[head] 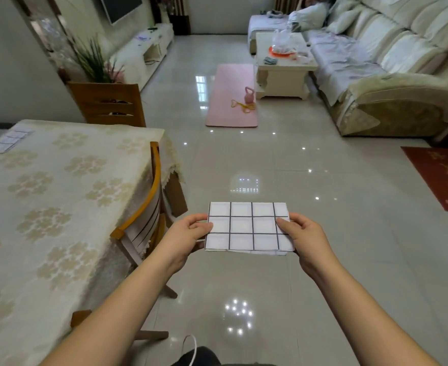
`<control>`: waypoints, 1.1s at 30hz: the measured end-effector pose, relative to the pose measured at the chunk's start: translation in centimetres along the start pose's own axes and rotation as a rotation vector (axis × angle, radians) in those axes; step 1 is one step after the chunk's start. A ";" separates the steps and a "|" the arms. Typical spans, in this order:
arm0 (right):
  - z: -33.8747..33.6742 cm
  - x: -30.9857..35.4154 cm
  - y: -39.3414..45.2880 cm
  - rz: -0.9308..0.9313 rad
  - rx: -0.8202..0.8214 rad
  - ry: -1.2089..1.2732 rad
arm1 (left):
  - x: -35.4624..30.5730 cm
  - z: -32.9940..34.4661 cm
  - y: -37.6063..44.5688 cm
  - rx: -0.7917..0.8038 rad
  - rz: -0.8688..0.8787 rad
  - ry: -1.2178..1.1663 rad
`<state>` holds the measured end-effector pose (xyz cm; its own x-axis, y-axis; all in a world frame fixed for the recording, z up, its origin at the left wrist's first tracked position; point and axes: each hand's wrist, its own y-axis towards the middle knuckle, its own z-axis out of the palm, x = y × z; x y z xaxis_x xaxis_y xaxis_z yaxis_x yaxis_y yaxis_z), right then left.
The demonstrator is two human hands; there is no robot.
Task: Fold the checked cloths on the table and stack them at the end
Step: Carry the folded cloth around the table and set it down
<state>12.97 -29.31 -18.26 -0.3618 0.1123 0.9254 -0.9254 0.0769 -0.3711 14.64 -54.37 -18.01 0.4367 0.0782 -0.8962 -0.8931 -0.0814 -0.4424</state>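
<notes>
A folded white cloth with a dark checked grid [248, 227] hangs flat in the air above the tiled floor, to the right of the table. My left hand [188, 235] pinches its left edge with the thumb on top. My right hand [303, 235] pinches its right edge the same way. Another folded checked cloth [8, 141] lies at the far left corner of the table [59, 207], which carries a cream flowered tablecloth.
A wooden chair [143, 220] is tucked in at the table's right side, and another chair [109, 104] stands at its far end. Further off are a pink mat [232, 96], a coffee table [283, 67] and a sofa [376, 70]. A red rug [442, 175] lies at right.
</notes>
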 end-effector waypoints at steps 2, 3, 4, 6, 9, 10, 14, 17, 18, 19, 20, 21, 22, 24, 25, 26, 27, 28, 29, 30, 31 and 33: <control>0.9 1.0 2.3 0.002 0.027 -0.009 | -0.7 -0.2 1.6 -0.045 0.003 -0.020; 1.5 1.5 3.5 0.002 0.041 -0.016 | -1.1 -0.4 2.4 -0.062 0.007 -0.031; 2.1 1.9 4.7 0.003 0.054 -0.020 | -1.5 -0.7 3.3 -0.074 0.010 -0.042; 3.4 2.7 7.2 0.007 0.076 -0.031 | -2.4 -1.4 5.4 -0.085 0.016 -0.063; 5.7 3.7 11.1 0.003 0.100 -0.052 | -3.5 -2.7 8.9 -0.097 0.038 -0.096; 6.5 4.1 12.4 0.000 0.102 -0.057 | -3.9 -3.2 10.1 -0.100 0.044 -0.110; 9.9 5.9 16.9 0.000 0.125 -0.087 | -6.0 -5.3 14.6 -0.122 0.051 -0.151; 12.2 7.7 19.7 -0.008 0.134 -0.097 | -8.0 -6.9 17.5 -0.123 0.068 -0.166; 12.9 8.2 20.6 -0.013 0.137 -0.091 | -8.7 -7.4 18.4 -0.121 0.074 -0.170; 13.5 8.7 21.5 -0.015 0.140 -0.085 | -9.4 -7.8 19.4 -0.117 0.076 -0.171; 14.1 9.2 22.4 -0.012 0.140 -0.083 | -10.1 -8.2 20.3 -0.113 0.076 -0.170; 14.6 9.6 23.2 -0.008 0.140 -0.083 | -10.7 -8.5 21.3 -0.113 0.074 -0.166; 15.0 9.9 24.0 -0.007 0.139 -0.080 | -11.2 -8.7 22.2 -0.117 0.071 -0.163; 15.7 10.7 25.8 -0.005 0.143 -0.070 | -12.2 -9.1 24.2 -0.130 0.060 -0.172; 16.0 11.1 26.8 -0.002 0.146 -0.069 | -12.7 -9.2 25.2 -0.133 0.054 -0.183; 16.3 11.6 27.9 -0.001 0.151 -0.072 | -13.1 -9.2 26.2 -0.136 0.048 -0.191; 16.5 12.0 29.1 -0.002 0.157 -0.076 | -13.5 -9.1 27.3 -0.138 0.042 -0.190; 16.7 12.4 30.4 -0.008 0.160 -0.077 | -13.9 -9.0 28.4 -0.142 0.036 -0.194; 16.9 12.9 31.8 -0.016 0.162 -0.075 | -14.2 -8.8 29.6 -0.148 0.031 -0.201; 17.0 13.4 33.3 -0.026 0.167 -0.073 | -14.6 -8.5 30.7 -0.154 0.028 -0.210; 17.2 13.9 34.8 -0.033 0.176 -0.070 | -15.0 -8.2 31.9 -0.162 0.024 -0.215; 17.4 14.8 38.0 -0.036 0.199 -0.066 | -15.9 -7.5 34.5 -0.184 0.012 -0.219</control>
<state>-29.48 -41.94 -17.32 -0.3284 0.0473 0.9433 -0.9396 -0.1186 -0.3212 -22.31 -65.90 -19.25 0.3750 0.2872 -0.8814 -0.8546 -0.2612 -0.4488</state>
